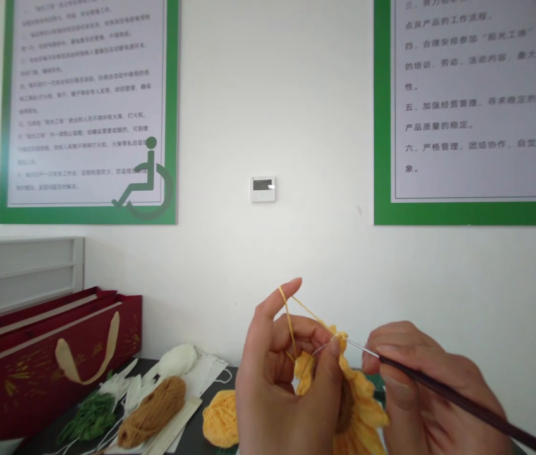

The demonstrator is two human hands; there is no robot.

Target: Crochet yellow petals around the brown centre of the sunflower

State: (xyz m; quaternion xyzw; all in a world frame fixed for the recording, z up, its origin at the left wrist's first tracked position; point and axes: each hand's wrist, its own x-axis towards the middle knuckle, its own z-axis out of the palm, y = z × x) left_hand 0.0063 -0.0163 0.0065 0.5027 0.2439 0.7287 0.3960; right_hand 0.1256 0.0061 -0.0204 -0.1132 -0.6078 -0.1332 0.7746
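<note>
My left hand [291, 379] pinches a yellow crocheted flower piece [363, 411] with a brown centre between thumb and fingers. Yellow yarn [313, 308] loops round its raised index finger and runs down to the edge of the piece. In my right hand [424, 379] is a crochet hook [438, 384] with a dark handle and a thin metal shaft. The hook's tip meets the top edge of the crochet, close to my left thumb. Part of the flower is hidden behind my left hand.
A yellow yarn ball [220, 418] lies left of my hands. Beyond it are a brown yarn skein [154, 411], green yarn [88, 417] and white yarn [177, 360] on the dark table. Red gift bags [73, 354] stand at the left, before a white wall [272, 253].
</note>
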